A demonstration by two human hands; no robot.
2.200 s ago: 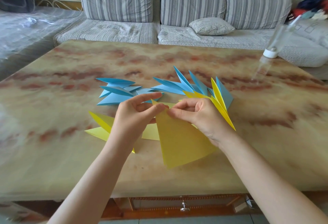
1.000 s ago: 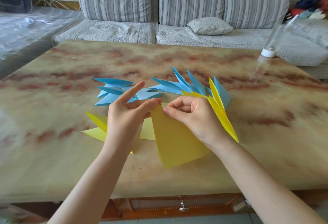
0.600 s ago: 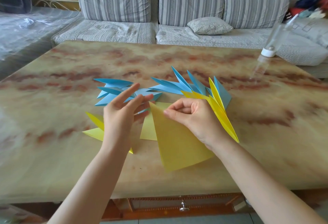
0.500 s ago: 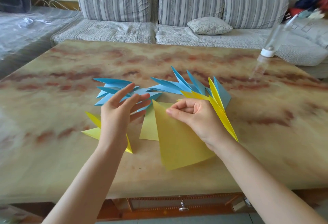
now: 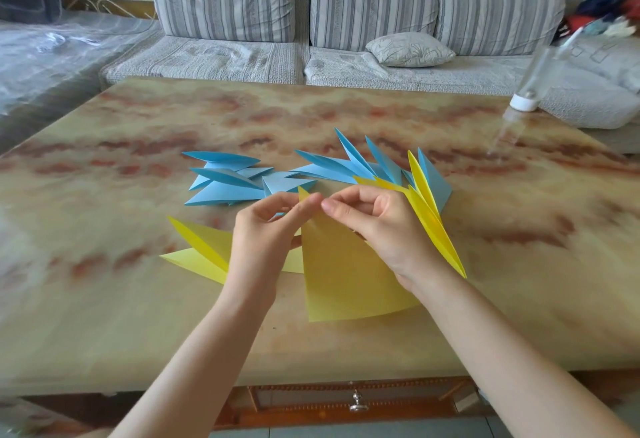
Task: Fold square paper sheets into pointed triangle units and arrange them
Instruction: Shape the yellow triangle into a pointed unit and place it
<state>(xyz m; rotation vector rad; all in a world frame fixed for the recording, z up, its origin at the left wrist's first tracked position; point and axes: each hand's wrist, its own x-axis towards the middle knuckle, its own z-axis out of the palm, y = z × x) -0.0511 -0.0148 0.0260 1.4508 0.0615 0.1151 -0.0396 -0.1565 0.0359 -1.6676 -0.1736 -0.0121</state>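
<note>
Blue units (image 5: 225,195) crowd behind fingers (image 5: 341,213) pinching the yellow sheet (image 5: 346,281)

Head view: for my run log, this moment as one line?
step: folding yellow sheet | left hand: pinches its tip | right hand: pinches its tip | table: finished blue units

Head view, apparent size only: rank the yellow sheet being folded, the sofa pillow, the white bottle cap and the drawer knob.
1. yellow sheet
2. pillow, though it lies farther from the camera
3. white bottle cap and drawer knob: both tiny and too alike to rank
</note>
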